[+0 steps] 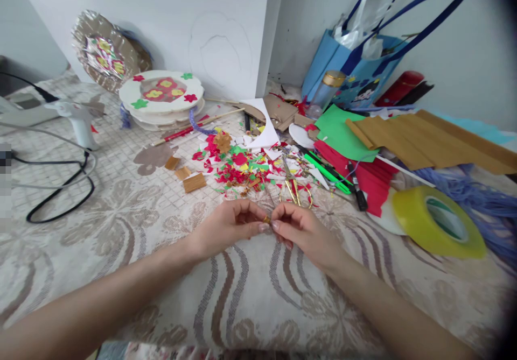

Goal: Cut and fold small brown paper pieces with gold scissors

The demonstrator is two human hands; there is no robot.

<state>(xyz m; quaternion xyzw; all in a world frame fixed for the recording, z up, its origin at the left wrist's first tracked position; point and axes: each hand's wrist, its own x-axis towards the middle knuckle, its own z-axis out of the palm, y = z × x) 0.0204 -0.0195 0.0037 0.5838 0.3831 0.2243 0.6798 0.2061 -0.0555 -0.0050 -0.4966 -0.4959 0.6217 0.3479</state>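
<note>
A patterned cloth is covering the desk (254,309), and at the back a white panel (157,26) is standing upright, bearing faint pencilled curves (220,42) that are forming outlines rather than letters. To its right a blue bag (333,64) is standing by the wall and displaying a cartoon figure (365,93); any lettering there is too small to read. Golden-brown paper (428,139) is stretching out in front of it. A round white box (131,92) with paper flowers is sitting on the left, while a yellow tape roll (410,223) is lying on the right, any print on its core blurring. The left hand (236,221) and right hand (309,233) are meeting at the middle, both pinching with their fingertips. Just beyond them, gold-handled scissors (296,192) are lying against coloured scraps (242,171), and a black marker (356,185) is resting nearby, its markings illegible. Smallest, a brown paper piece (267,219) is being gripped between both hands, partly hidden by fingers.
</note>
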